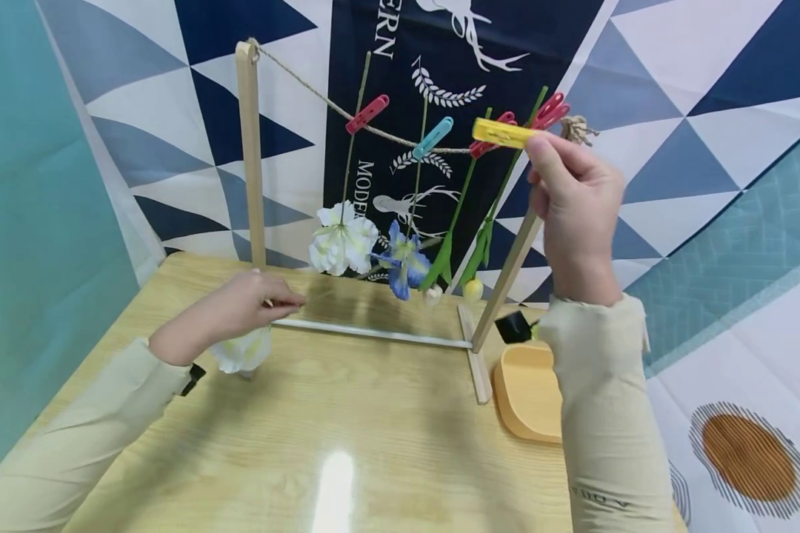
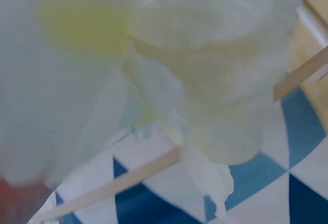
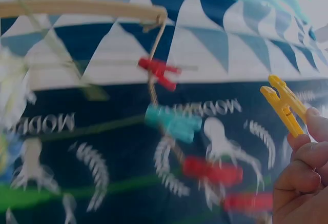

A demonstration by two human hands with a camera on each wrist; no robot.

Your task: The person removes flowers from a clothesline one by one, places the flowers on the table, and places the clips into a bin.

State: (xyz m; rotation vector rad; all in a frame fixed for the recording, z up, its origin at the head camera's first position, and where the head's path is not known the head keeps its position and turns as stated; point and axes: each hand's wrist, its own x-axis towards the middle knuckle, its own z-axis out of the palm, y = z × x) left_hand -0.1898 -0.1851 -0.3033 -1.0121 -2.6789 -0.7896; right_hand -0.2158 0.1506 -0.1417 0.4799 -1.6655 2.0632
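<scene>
My right hand is raised by the right end of the rope, with a yellow clothespin pinched between thumb and fingers. In the right wrist view the clothespin points away from the fingertips. Low at the left, my left hand has its fingers pinched together on a white artificial flower, whose petals show below the hand. Those petals fill much of the left wrist view. The pinched part of its stem is hidden by the fingers.
A rope sags between wooden posts. Red clothespins and a blue clothespin hold a white flower, a blue flower and two tulips upside down. A yellow-orange bin stands at the right.
</scene>
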